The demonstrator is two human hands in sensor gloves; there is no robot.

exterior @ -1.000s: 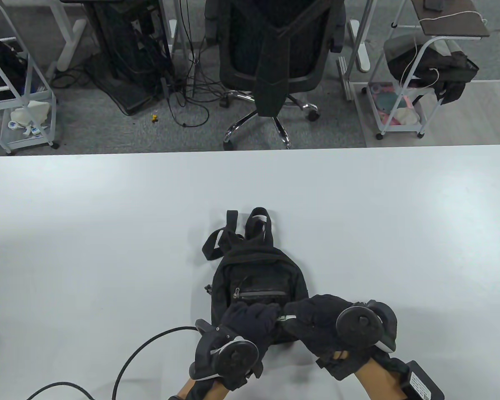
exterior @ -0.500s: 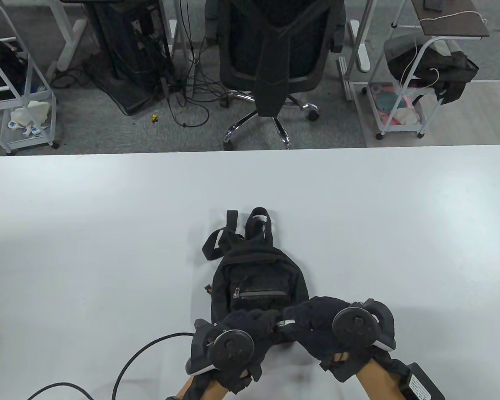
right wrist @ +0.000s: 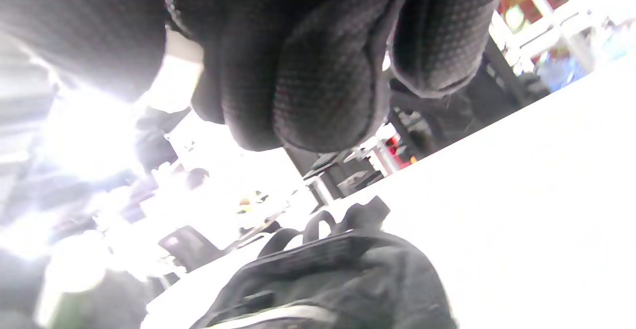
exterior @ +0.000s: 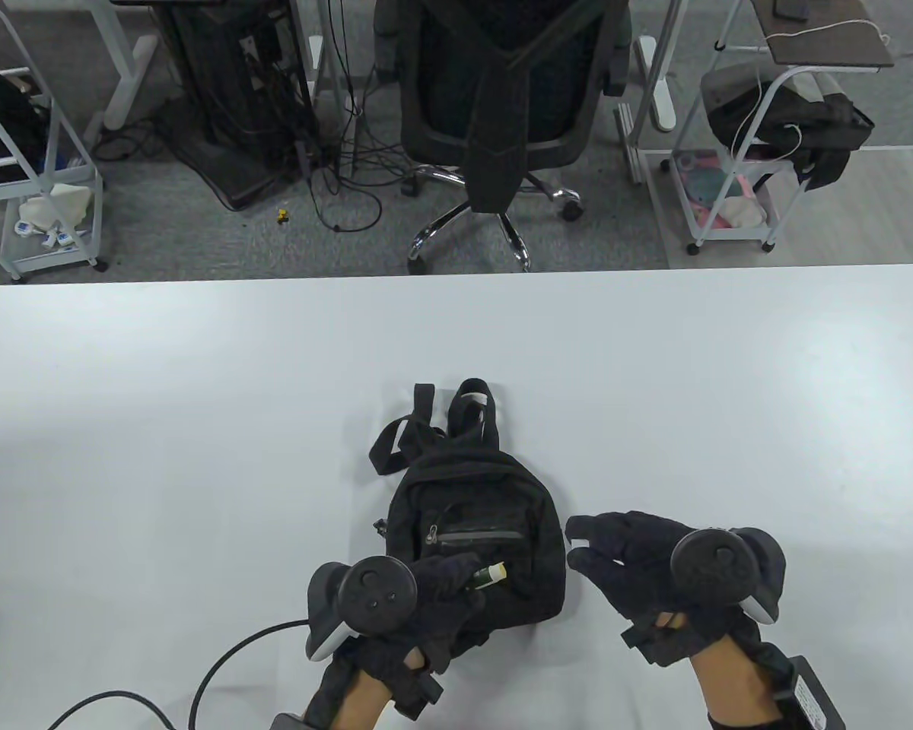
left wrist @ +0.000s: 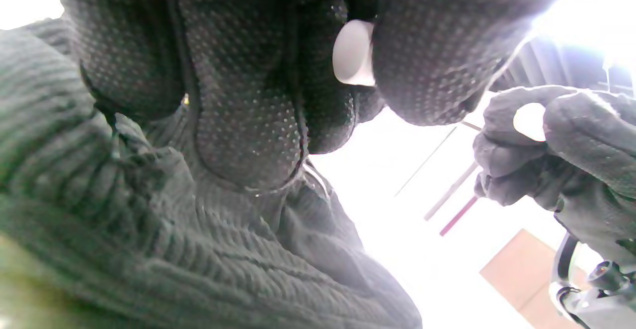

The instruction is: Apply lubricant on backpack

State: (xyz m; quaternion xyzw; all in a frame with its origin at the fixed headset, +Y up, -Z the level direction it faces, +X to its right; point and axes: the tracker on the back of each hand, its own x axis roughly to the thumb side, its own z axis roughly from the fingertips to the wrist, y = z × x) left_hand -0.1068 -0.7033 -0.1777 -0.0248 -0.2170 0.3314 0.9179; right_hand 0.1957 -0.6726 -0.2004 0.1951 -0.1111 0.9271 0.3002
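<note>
A small black backpack lies flat on the white table, front pocket zipper facing up. My left hand rests on the backpack's near end and grips a green lubricant stick with its pale tip uncovered, pointing right. The tip also shows between my fingers in the left wrist view. My right hand hovers just right of the backpack and pinches the small white cap, also seen in the left wrist view. The right wrist view shows the backpack below my curled fingers.
A black cable runs across the table near my left wrist. Beyond the table's far edge stand an office chair, white wire racks and tangled floor cables.
My hands were joined over the backpack's near end. They have pulled apart: my right hand moved right with the cap, my left moved left with the bare-tipped stick.
</note>
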